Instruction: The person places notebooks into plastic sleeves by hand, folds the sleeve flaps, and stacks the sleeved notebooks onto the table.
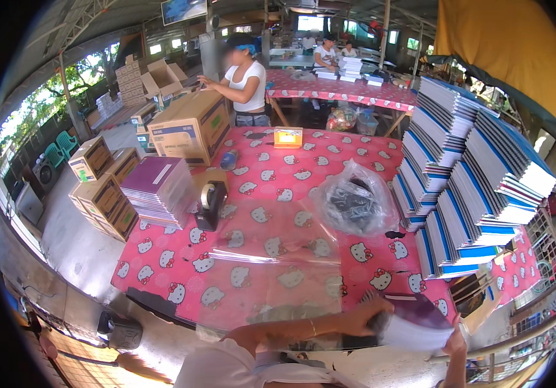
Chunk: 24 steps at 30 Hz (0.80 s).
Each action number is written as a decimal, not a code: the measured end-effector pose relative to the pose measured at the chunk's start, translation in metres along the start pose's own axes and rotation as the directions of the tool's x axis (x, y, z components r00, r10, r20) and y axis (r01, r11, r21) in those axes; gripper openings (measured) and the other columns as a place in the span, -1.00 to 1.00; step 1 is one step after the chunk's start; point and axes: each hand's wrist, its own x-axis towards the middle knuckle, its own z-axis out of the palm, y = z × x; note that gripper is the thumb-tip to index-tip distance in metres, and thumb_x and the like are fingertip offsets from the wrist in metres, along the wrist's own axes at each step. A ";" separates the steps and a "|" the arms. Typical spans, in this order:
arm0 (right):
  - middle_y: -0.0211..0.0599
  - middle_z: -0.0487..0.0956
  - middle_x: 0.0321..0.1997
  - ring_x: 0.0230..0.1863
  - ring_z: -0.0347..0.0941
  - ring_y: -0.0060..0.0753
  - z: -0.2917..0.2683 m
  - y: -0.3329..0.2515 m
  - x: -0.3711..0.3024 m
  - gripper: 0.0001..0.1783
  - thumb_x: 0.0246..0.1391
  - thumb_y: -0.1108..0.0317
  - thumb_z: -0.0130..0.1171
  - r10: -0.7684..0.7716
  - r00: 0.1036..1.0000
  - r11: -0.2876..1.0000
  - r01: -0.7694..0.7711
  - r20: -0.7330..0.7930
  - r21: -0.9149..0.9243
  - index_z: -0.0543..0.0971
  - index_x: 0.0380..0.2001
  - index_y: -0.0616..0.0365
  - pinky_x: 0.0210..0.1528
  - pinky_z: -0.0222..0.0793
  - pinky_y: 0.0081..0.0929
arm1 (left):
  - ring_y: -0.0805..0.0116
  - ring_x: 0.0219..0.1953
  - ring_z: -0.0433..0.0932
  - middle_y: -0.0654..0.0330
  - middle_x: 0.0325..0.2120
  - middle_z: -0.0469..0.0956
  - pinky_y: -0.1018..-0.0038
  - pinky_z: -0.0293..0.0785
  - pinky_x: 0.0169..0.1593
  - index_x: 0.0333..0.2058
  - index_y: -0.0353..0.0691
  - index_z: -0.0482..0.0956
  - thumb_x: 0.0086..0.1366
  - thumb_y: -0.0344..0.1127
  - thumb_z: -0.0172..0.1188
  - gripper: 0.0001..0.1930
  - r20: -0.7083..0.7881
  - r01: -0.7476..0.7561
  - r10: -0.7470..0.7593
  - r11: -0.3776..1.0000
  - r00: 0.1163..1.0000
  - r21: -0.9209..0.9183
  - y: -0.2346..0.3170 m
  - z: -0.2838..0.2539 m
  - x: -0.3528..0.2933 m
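Note:
At the near right edge of the table I hold a spiral notebook (418,309) with a dark purple cover and white pages, tilted and smeared by motion. My left hand (367,317) grips its left side, my arm stretched across my front. My right hand (456,341) is closed on its right edge. Clear plastic sheets or bags (278,252) lie flat on the pink patterned table cover (161,258) to the left of my hands. Beyond the notebook sits a crumpled clear bag (355,200) with dark things inside.
Tall stacks of notebooks (468,181) with blue edges stand on the right. On the left are a purple-covered stack (158,187), a black tape dispenser (211,205) and a large cardboard box (190,126). A small orange box (288,138) is at the far edge. A co-worker (247,84) stands by the large box.

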 end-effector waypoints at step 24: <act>-0.17 0.36 0.20 0.18 0.32 -0.30 0.076 0.066 0.072 0.25 -0.33 -0.19 0.57 -0.735 0.479 0.638 0.728 -0.479 -0.251 0.15 0.29 0.26 0.22 0.24 -0.26 | 0.19 0.24 0.28 -0.01 0.19 0.33 0.29 0.23 0.28 0.39 -0.25 -0.02 -0.07 -0.41 0.32 0.02 -0.071 0.497 -0.604 0.712 0.794 -0.496 -0.014 -0.020 0.049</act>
